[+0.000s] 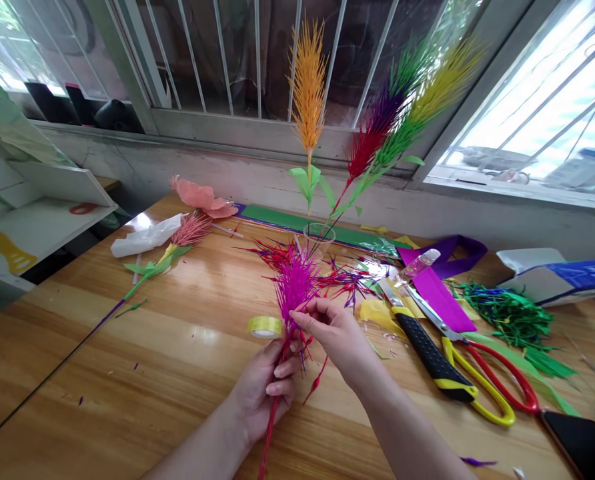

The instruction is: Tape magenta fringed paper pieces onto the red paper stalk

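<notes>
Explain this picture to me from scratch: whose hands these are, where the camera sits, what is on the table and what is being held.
There is no machine here. The one picture comes from a camera worn on a person's head, looking forward and down, so both hands are that person's own. The left hand grips the red stem of a magenta fringed paper plume; the right hand pinches the plume's fringe near its base. On the wooden table lie a roll of clear tape, a utility knife, scissors, green paper shreds and a clear cup holding finished coloured plumes.
</notes>
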`<action>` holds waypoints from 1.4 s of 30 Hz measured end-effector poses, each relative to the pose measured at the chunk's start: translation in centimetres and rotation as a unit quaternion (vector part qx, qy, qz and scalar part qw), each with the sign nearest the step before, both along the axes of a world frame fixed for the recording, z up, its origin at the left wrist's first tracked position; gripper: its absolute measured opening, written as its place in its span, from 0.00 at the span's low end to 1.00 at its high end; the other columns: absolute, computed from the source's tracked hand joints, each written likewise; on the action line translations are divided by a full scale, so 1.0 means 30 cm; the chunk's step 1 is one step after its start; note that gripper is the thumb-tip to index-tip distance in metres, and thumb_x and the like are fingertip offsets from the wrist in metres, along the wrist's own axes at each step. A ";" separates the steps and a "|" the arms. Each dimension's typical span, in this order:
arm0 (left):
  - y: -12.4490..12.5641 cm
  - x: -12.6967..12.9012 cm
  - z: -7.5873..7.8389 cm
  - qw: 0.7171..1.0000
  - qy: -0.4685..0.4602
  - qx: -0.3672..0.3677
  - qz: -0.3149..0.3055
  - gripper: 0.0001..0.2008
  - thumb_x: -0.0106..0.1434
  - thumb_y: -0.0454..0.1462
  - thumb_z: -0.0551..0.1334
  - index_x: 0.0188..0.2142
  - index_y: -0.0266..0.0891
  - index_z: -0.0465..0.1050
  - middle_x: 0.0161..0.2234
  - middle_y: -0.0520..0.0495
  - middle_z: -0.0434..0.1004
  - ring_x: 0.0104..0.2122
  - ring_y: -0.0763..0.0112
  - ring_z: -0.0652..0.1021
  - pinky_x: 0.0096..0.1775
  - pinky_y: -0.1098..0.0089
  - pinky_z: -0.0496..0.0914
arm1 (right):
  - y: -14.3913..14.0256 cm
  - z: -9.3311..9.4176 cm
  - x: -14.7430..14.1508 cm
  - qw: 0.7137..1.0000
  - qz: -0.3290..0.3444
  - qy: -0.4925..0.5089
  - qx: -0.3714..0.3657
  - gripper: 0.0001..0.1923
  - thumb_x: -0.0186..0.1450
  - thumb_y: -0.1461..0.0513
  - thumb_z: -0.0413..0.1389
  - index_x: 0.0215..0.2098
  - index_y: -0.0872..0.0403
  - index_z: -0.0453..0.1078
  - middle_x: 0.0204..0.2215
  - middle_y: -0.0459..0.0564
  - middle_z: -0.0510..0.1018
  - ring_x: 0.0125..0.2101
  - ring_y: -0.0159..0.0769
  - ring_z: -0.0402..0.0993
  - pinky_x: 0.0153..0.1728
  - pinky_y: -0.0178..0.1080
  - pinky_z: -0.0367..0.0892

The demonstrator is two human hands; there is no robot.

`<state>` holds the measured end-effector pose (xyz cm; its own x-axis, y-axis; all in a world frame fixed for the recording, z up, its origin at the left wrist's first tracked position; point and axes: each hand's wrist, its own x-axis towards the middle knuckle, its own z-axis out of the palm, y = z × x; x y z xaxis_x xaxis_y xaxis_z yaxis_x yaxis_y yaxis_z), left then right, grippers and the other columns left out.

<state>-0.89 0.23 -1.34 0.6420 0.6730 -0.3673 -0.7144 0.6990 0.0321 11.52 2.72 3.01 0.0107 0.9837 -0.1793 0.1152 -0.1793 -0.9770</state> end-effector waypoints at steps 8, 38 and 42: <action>0.001 -0.004 0.017 0.998 -0.055 -0.033 0.010 0.14 0.66 0.35 0.43 0.29 0.31 0.62 0.22 0.55 0.55 0.13 0.90 0.60 0.09 0.90 0.54 | -0.001 -0.057 0.000 0.992 -0.020 -0.103 0.077 0.09 0.54 0.55 0.56 0.26 0.53 0.67 0.21 0.43 0.68 0.23 0.31 0.62 0.25 0.33 0.59; -0.010 0.015 0.034 0.987 0.148 0.009 0.063 0.05 0.51 0.30 0.63 0.23 0.32 0.67 0.16 0.57 0.60 0.12 0.90 0.54 0.13 0.87 0.51 | -0.055 0.124 -0.116 0.871 0.157 -0.382 0.265 0.20 0.51 0.66 0.59 0.43 0.53 0.66 0.36 0.50 0.72 0.40 0.42 0.62 0.41 0.44 0.61; -0.001 0.014 0.037 0.987 0.144 0.022 0.066 0.06 0.49 0.32 0.64 0.24 0.31 0.68 0.16 0.56 0.61 0.13 0.90 0.55 0.13 0.87 0.48 | -0.060 0.114 -0.125 0.899 0.147 -0.338 0.238 0.21 0.52 0.71 0.53 0.43 0.52 0.66 0.31 0.48 0.72 0.36 0.39 0.65 0.37 0.40 0.62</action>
<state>-0.47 0.19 -0.22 0.4204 0.7640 -0.4894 -0.7566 0.5930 0.2757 7.77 0.93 6.43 -0.3139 0.9256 0.2116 0.6852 0.3751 -0.6243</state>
